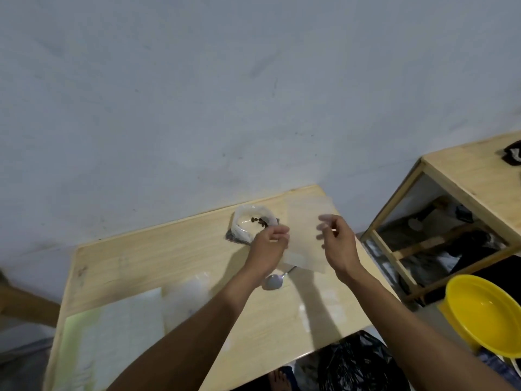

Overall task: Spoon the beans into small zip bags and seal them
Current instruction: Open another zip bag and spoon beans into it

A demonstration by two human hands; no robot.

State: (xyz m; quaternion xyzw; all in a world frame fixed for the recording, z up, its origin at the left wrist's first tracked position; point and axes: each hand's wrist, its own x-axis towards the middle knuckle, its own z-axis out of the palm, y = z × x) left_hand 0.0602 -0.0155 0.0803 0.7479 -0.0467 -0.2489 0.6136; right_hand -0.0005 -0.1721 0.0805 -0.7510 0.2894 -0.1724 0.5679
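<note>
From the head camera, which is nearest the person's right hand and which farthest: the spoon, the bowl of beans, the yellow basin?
Measured from the right hand:
1. Spoon, on the table just below and to its left.
2. Bowl of beans, further left, past the left hand.
3. Yellow basin, off the table, far right.

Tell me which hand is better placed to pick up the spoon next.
Probably the left hand: the spoon lies right beside its wrist, and it seems to hold nothing. The right hand sits farther off, over the zip bag.

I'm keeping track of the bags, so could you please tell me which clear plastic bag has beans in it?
The bag at the table's far edge, beside the left hand; dark beans show inside.
</note>
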